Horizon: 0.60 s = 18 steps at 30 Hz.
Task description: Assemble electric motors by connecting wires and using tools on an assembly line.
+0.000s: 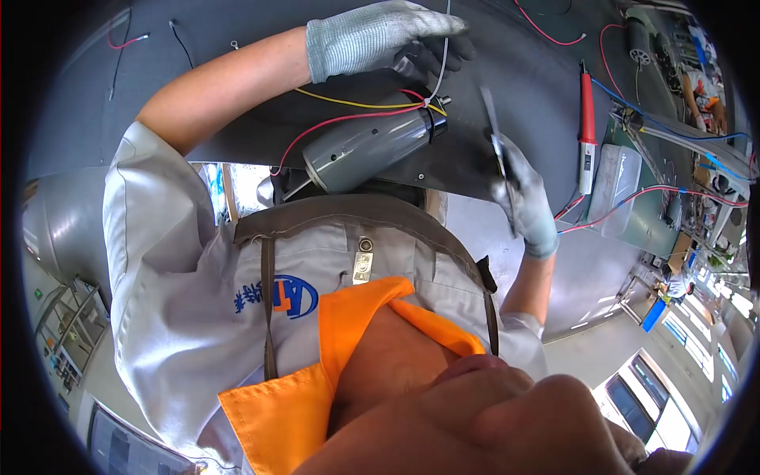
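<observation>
A grey cylindrical motor (368,150) lies tilted on the dark bench, its shaft end up to the right. Red and yellow wires (348,119) run along it, and a white cable tie (438,79) loops round them near that end. The tie's long tail rises past the fingers of my left hand (380,39), which wears a grey-white glove with dark fingertips. Those fingers are bent together at the tail. My right hand (526,198), gloved too, is closed round a slim metal tool (492,119) pointing away from me; motion blur hides its exact kind.
Right of my hands lie a red-handled tool (587,111) on a cord and a clear plastic box (616,186). Loose wires (550,32) cross the far bench. Another dark motor (638,39) stands at far right, and a co-worker (701,95) is beyond it.
</observation>
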{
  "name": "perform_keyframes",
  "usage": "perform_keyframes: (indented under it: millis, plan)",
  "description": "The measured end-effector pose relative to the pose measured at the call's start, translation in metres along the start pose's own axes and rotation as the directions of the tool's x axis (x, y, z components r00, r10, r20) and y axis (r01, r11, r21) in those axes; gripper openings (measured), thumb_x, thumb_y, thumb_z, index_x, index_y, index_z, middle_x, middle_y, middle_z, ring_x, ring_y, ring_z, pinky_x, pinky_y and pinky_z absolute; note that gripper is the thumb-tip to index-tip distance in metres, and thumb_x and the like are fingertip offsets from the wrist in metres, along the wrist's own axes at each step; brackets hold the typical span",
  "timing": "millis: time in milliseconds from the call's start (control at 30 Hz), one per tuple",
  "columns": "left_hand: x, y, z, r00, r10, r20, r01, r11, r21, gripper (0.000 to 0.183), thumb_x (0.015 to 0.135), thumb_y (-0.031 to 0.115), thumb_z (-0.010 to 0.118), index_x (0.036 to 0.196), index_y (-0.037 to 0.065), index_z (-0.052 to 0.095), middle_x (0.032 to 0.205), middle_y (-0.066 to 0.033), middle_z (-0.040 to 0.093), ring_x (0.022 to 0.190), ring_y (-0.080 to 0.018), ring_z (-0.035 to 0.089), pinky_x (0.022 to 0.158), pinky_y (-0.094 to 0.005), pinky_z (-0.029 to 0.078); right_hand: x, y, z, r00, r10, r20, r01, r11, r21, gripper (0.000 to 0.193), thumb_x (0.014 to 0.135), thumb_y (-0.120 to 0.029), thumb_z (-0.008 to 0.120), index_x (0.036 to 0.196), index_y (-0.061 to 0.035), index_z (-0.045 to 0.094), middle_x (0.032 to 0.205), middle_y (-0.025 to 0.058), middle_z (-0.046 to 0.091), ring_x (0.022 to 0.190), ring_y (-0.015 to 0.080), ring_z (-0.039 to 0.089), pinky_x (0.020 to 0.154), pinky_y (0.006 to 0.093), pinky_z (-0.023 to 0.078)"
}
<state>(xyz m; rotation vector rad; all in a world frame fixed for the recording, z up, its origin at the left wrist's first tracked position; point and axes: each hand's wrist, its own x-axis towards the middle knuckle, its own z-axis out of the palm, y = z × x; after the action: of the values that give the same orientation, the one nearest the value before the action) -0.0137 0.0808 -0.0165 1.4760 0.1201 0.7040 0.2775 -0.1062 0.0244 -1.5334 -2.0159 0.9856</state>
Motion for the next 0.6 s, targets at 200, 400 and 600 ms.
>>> perform_keyframes:
  millis: [200,400,600]
  plan:
    - [0.006,0.005,0.006,0.883,-0.469,-0.016,0.392,0.756,-0.525,0.033,0.106,0.026,0.053,0.124,0.001,0.064,0.108,-0.0010,0.067,0.083,-0.0072,0.061,0.067,-0.0243,0.049,0.043,-0.046,-0.012,0.983,0.017,0.183,0.043,0.947,-0.318,0.069,0.080,-0.036,0.080,0.136,-0.0043,0.054,0.103,0.0228,0.065,0.095,0.0420,0.064,0.083,0.0463,0.052]
    - [-0.017,0.003,-0.004,0.947,0.247,-0.206,-0.189,0.946,0.263,0.034,0.104,0.027,0.054,0.116,-0.003,0.067,0.114,-0.0072,0.070,0.104,-0.0196,0.064,0.093,-0.0319,0.049,0.039,-0.044,-0.006,0.986,-0.057,0.156,0.132,0.840,-0.526,0.064,0.081,-0.047,0.078,0.126,-0.0064,0.058,0.087,0.0184,0.069,0.082,0.0383,0.068,0.070,0.0454,0.053]
    - [-0.109,0.147,0.003,0.904,-0.241,0.352,0.219,0.970,0.103,0.022,0.091,0.018,0.073,0.088,-0.003,0.075,0.097,-0.0201,0.071,0.089,-0.0301,0.069,0.079,-0.0379,0.054,0.036,0.002,-0.029,0.994,0.049,-0.098,-0.105,0.675,-0.730,0.055,0.084,-0.019,0.077,0.134,-0.0069,0.058,0.104,0.0202,0.069,0.090,0.0383,0.068,0.076,0.0461,0.052]
